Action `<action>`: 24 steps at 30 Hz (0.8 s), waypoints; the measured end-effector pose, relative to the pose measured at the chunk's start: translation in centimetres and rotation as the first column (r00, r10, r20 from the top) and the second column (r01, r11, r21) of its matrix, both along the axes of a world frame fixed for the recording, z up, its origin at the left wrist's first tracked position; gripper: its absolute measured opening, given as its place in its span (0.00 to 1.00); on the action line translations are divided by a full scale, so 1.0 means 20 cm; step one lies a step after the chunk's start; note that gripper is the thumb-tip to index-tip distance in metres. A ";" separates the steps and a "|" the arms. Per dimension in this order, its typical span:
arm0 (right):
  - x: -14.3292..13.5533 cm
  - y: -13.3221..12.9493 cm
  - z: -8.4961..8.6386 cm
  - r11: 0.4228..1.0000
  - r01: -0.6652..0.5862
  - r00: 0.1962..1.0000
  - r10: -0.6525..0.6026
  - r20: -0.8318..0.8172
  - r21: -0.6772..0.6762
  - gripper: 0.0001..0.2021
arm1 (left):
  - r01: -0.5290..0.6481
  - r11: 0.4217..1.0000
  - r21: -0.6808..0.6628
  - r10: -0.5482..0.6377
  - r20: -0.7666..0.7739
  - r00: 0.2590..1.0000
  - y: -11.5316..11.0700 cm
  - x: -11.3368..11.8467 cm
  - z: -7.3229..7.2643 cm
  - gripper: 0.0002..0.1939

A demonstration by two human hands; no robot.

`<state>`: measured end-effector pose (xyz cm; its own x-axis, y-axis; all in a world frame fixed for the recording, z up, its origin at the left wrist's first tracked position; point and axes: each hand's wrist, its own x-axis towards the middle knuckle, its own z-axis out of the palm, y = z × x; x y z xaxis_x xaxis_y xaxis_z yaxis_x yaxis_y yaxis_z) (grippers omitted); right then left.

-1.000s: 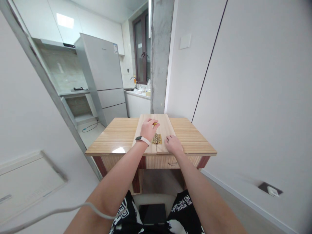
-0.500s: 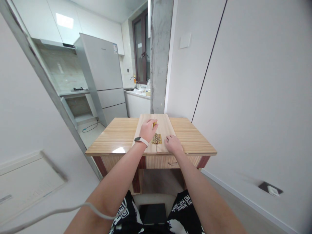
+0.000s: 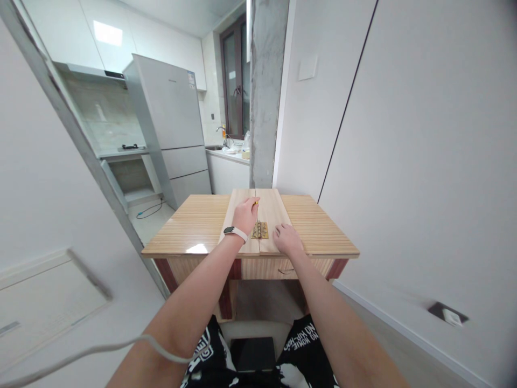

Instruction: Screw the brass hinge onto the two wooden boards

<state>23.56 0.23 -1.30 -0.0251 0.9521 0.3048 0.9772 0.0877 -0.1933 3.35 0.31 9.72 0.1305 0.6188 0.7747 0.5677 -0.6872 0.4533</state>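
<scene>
- My left hand (image 3: 244, 216), with a wristband (image 3: 236, 232) on the wrist, is closed around a small yellow-handled tool (image 3: 256, 203) whose tip I cannot make out.
- It sits just above the brass hinge (image 3: 260, 230), which spans the seam of two wooden boards (image 3: 271, 207) on the worktop (image 3: 194, 226).
- My right hand (image 3: 286, 240) rests flat and open on the right board, beside the hinge.

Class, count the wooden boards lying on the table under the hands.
2: the left board under the left hand, the right board under the right hand, joined by a brass hinge.
</scene>
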 end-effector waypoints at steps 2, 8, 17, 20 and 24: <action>0.00 0.00 0.00 1.000 0.000 1.000 0.000 0.001 0.006 0.19 | 0.012 1.000 0.004 -0.012 -0.007 1.000 -0.01 0.00 0.00 0.15; 0.00 -0.01 0.00 1.000 0.002 1.000 -0.002 0.012 0.006 0.19 | -0.056 0.998 0.019 0.056 -0.002 0.998 -0.02 -0.01 0.02 0.08; -0.01 -0.02 0.02 1.000 0.010 1.000 -0.010 0.012 -0.019 0.18 | -0.090 0.996 0.010 0.090 0.003 0.996 -0.03 0.00 0.02 0.05; -0.01 -0.02 0.02 1.000 0.016 1.000 -0.016 0.011 -0.018 0.18 | -0.046 0.999 -0.002 0.046 0.009 0.999 -0.02 0.01 0.01 0.08; -0.01 -0.02 0.02 1.000 0.012 1.000 -0.012 0.008 -0.005 0.19 | -0.004 1.000 -0.026 0.004 0.025 1.000 -0.02 0.01 0.00 0.13</action>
<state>23.37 -0.17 -0.90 -0.0156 0.9540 0.2995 0.9797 0.0745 -0.1863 3.62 0.00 9.70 0.1090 0.6388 0.7616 0.5586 -0.6731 0.4846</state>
